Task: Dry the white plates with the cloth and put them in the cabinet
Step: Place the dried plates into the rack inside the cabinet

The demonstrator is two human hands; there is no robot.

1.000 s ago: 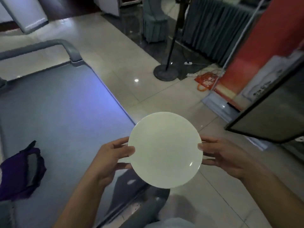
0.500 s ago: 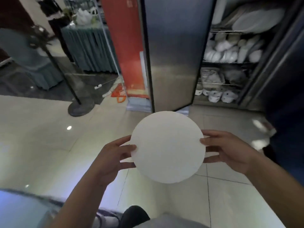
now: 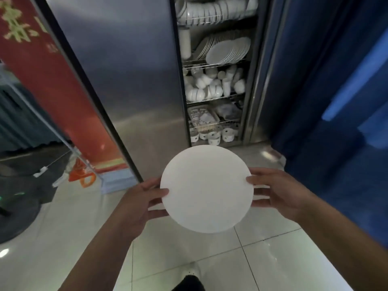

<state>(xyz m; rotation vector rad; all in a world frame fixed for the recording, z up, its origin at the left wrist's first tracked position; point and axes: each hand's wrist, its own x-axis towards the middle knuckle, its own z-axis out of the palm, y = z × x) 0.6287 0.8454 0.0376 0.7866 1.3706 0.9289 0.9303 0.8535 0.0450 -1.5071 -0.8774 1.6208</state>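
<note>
White plate (image 3: 206, 189) is being gripped at opposite rims by left hand (image 3: 137, 203) and right hand (image 3: 280, 192); it should be slid upright beside the racked plates (image 3: 227, 50).

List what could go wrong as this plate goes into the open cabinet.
1. The left hand and right hand pinch the white plate only at opposite rim edges; it might slip onto the tiled floor.
2. The plate rack looks nearly full, so sliding it in may knock stacked plates.
3. The steel door stands close beside the opening and could be clipped.
</note>
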